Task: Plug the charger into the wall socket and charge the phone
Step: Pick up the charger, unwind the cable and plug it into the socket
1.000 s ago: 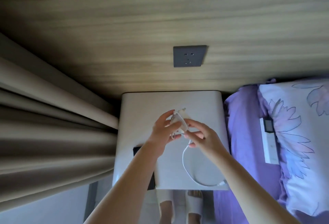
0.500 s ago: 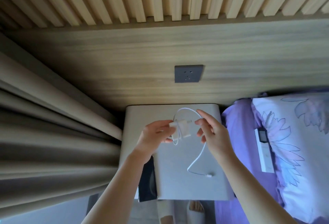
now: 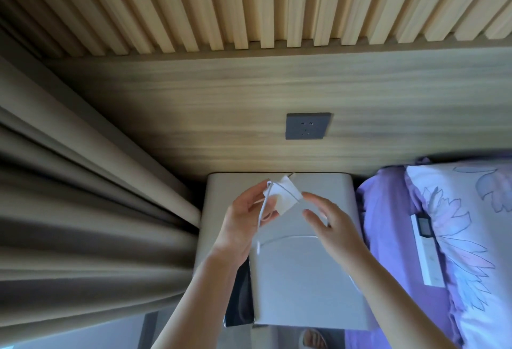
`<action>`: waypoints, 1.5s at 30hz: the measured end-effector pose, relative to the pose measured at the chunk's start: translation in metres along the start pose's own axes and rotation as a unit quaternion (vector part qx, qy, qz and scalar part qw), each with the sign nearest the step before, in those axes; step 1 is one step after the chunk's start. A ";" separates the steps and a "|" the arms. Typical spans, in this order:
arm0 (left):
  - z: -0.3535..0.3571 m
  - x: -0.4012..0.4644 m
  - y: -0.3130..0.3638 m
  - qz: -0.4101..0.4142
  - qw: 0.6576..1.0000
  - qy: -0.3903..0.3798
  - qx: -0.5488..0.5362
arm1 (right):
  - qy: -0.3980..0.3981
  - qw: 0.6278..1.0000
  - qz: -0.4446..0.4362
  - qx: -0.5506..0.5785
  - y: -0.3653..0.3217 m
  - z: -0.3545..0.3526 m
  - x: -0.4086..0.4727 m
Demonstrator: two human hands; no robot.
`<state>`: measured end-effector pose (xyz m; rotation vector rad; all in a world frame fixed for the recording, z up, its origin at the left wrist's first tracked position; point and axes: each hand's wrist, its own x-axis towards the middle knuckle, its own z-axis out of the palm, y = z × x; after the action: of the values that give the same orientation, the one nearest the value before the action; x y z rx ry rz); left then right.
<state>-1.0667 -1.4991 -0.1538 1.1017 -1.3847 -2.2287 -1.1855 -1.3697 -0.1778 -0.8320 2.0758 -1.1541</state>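
Left hand (image 3: pixel 243 224) gripping charger (image 3: pixel 284 195), socket (image 3: pixel 308 126) unobstructed, phone (image 3: pixel 239 296) probably under arm

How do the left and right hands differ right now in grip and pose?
The left hand is shut on the white charger, pinching it at the fingertips; the right hand is open and grips nothing firmly, though the cable seems to brush its fingers. The left hand sits slightly higher, nearer the wall socket; the right sits lower, towards the bed. Both hover over the nightstand, bare, with neither touching the socket.
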 end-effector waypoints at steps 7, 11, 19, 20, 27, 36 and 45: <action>0.009 0.000 0.013 0.024 0.999 -0.030 0.004 | -0.034 0.956 0.069 0.285 -0.026 -0.003 0.007; 0.007 0.001 0.010 0.003 0.999 -0.032 0.035 | 0.026 0.933 0.086 0.347 -0.026 0.003 0.009; -0.026 0.004 -0.005 -0.072 0.994 0.073 0.037 | 0.037 0.953 0.073 0.293 -0.009 0.003 0.014; -0.027 0.004 -0.005 -0.053 0.993 0.102 0.030 | 0.044 0.955 0.075 0.285 -0.006 0.003 0.015; 0.003 0.007 0.000 0.002 0.994 -0.020 0.105 | 0.008 0.972 0.067 0.225 -0.007 0.014 0.015; 0.022 0.010 -0.001 -0.008 0.994 0.100 0.032 | -0.038 0.987 0.026 0.152 -0.010 0.019 0.011; 0.013 0.025 0.003 -0.119 0.972 0.204 0.008 | -0.049 0.961 0.056 0.266 -0.023 -0.007 0.005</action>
<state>-1.0932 -1.5080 -0.1592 1.6933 -1.1459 -1.9827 -1.1886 -1.3803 -0.1558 -0.4911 1.5902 -1.4790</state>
